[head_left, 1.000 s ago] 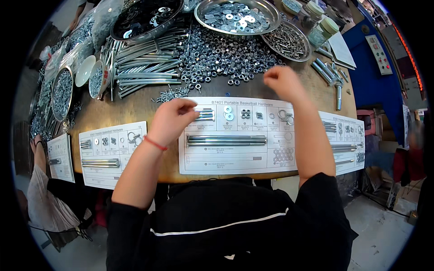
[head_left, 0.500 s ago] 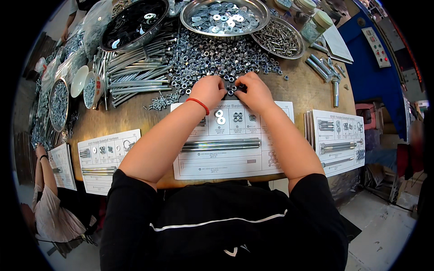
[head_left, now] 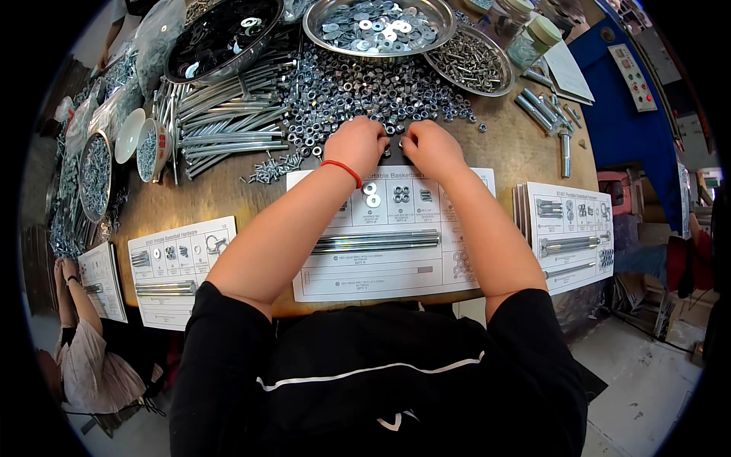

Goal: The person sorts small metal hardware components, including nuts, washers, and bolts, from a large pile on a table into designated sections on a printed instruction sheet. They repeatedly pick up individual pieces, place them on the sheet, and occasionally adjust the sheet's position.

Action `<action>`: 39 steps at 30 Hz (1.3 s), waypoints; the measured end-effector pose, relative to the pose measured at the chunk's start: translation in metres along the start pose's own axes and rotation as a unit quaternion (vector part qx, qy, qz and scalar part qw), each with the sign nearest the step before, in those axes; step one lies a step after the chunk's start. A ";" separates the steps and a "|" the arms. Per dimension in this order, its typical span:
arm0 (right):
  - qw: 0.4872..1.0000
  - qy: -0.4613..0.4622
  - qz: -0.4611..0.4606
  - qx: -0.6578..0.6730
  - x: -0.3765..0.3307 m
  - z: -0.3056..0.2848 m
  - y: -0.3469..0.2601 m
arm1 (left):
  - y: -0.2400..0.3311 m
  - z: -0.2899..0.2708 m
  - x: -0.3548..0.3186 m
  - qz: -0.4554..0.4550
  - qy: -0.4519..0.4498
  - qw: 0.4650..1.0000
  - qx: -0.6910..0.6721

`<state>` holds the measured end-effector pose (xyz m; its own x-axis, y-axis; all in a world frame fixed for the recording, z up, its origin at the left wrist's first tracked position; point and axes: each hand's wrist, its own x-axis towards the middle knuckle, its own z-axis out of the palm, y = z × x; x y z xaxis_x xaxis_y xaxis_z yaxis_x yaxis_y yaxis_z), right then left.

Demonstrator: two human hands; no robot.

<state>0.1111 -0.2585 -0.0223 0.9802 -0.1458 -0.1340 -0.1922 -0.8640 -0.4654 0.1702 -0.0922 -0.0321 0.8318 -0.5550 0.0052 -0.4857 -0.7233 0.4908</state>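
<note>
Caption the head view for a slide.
Both hands, left hand and right hand, picking at a pile of nuts above a parts card.

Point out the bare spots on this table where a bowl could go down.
Bare wood lies between the middle sheet and the left sheet, below the long rods. A smaller patch sits right of the right hand, before the loose bolts. The nut pile crowds the far side.
</note>
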 end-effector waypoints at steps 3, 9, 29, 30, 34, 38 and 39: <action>0.997 0.046 -0.028 0.057 -0.005 0.008 0.009 | 0.009 -0.013 0.005 -0.096 -0.044 0.994 0.017; 0.981 0.055 -0.143 0.115 -0.014 0.019 0.008 | 0.000 -0.016 -0.009 -0.063 -0.026 0.998 0.005; 0.981 0.121 -0.007 0.150 -0.146 -0.048 0.042 | 0.080 -0.003 -0.079 0.095 -0.082 0.976 -0.176; 0.987 0.096 -0.012 0.125 -0.168 -0.047 0.048 | 0.091 0.014 -0.095 0.148 -0.072 0.974 -0.154; 0.997 0.026 0.010 0.074 -0.218 -0.033 0.067 | 0.124 0.059 -0.130 0.220 -0.120 0.964 -0.088; 0.994 0.064 -0.017 0.091 -0.227 -0.022 0.076 | 0.129 0.082 -0.138 0.232 -0.092 0.967 -0.052; 0.992 0.072 -0.032 0.098 -0.225 -0.020 0.075 | 0.128 0.082 -0.138 0.229 -0.087 0.968 -0.053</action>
<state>-0.1228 -0.3007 -0.0094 0.9848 -0.1721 0.0210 -0.1202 -0.7652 -0.6325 -0.0287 -0.1421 -0.0416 0.4736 -0.8750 0.1003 -0.7548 -0.3445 0.5583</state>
